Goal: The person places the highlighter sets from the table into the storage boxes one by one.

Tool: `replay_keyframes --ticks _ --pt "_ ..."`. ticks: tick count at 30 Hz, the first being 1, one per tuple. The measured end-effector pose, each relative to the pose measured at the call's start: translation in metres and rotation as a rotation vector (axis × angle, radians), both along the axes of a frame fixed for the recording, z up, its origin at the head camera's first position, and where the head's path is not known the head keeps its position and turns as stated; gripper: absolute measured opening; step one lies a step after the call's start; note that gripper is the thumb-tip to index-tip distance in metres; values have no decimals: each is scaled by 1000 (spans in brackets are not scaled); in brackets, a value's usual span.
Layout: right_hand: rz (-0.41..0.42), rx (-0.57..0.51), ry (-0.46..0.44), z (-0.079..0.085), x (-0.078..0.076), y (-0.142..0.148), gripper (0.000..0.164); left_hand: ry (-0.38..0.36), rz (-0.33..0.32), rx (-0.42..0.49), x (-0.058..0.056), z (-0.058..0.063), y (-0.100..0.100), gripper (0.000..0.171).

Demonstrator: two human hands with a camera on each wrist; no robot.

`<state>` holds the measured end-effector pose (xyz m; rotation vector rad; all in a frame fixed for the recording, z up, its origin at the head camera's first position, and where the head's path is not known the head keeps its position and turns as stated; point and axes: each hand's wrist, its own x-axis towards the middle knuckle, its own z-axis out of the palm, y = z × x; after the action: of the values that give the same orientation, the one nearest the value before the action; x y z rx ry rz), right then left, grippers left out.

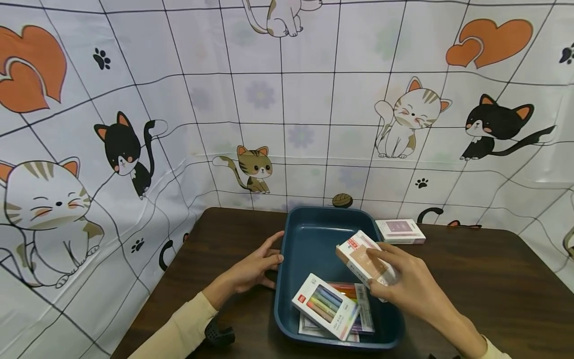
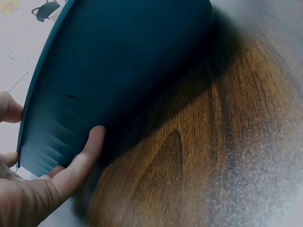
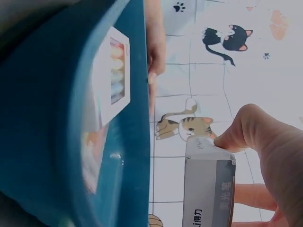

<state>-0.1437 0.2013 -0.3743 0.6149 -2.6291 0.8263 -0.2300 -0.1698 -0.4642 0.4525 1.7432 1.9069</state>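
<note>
My right hand grips a white highlighter box with a tan panel, thumb on one side and fingers on the other. The box is tilted over the right part of a dark blue tray. My left hand holds the tray's left wall, with fingertips at the rim and others against its outer side. Inside the tray lies a white box of pastel markers, slanted on top of a clear pack with coloured contents. Part of another white pack shows underneath.
A white box with a mauve panel lies behind the tray's right rear corner. A black strap-like object is by the left forearm. The dark wooden table backs onto a cat-print cloth.
</note>
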Motion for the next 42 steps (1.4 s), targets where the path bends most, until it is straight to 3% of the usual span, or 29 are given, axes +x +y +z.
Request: replay_keyframes --ticks 9,18,32,42 --pt "96 49 73 16 -21 2 55 -7 -3 8 -1 -1 1 73" --pt "134 47 -25 23 -44 -11 59 -4 7 3 -2 3 -1 73" --pt "239 -2 -38 19 -80 -37 55 -9 0 7 1 0 1 71" --pt "271 7 -91 2 -97 -47 54 -17 0 7 1 2 0 71"
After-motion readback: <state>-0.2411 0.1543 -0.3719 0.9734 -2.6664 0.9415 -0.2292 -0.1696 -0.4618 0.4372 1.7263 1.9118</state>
